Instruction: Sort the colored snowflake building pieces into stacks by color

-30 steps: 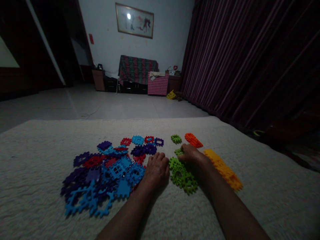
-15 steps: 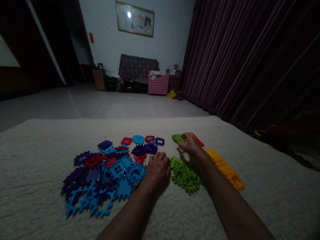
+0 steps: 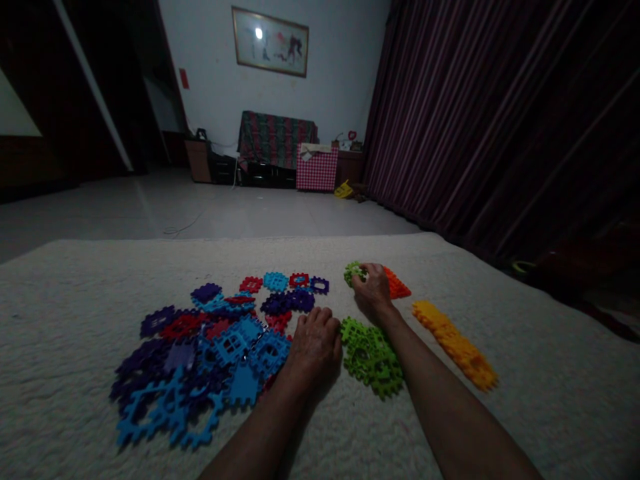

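My right hand [image 3: 374, 288] pinches a green interlocking plastic tile [image 3: 353, 272] between thumb and fingers, low over the blanket. Beside it, partly behind the hand, lie orange tiles [image 3: 398, 284]. My left hand [image 3: 317, 343] rests palm down, its fingers slightly bent and lying on the blanket; nothing shows in it. Just right of that hand is a cluster of green tiles [image 3: 371, 359], overlapping one another. Left of it spreads a loose heap of blue tiles [image 3: 243, 381], purple tiles [image 3: 145, 360] and red tiles [image 3: 184, 325], partly covered by my left forearm.
A slanting row of yellow tiles [image 3: 456, 345] lies right of my right forearm. The pale quilted blanket [image 3: 555, 400] bears all the tiles and ends at a far edge. Beyond are the tiled floor [image 3: 280, 217], a cloth-covered cabinet [image 3: 277, 140] and a dark curtain [image 3: 430, 120].
My right hand has shifted slightly left and its forearm has swung left, uncovering more of the orange and yellow tiles. The green tile is tilted differently. My left hand has stayed put.
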A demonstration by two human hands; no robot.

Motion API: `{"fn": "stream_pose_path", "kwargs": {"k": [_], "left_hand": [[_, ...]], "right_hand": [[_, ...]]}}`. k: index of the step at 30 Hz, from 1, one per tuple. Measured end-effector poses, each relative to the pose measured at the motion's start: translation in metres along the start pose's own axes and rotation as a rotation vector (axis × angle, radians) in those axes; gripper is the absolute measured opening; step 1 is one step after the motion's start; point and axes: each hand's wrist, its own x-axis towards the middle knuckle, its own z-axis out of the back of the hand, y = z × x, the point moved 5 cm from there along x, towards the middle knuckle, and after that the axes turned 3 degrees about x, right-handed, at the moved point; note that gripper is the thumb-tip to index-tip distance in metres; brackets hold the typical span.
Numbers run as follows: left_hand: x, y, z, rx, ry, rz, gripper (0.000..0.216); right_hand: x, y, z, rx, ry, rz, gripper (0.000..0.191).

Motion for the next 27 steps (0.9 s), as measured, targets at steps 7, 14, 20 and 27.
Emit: {"fn": "stream_pose_path", "kwargs": {"k": [7,14,20,27], "left_hand": [[-0.001,0.000,-0.001,-0.010,-0.004,0.013,0.019],[0.000,0.001,-0.002,0.002,0.012,0.003,0.020],[0.001,0.001,-0.003,0.006,0.012,-0.002,0.020],[0.000,0.001,-0.003,0.007,0.002,-0.001,0.019]], "right_hand": [[-0.002,-0.004,-0.004,-0.052,0.047,-0.026,0.031],[-0.002,-0.006,-0.010,-0.102,0.100,-0.072,0.048],[-0.005,-0.003,-0.015,-0.190,0.160,-0.089,0.063],[-0.003,-0.002,-0.015,-0.239,0.200,-0.097,0.057]]}}
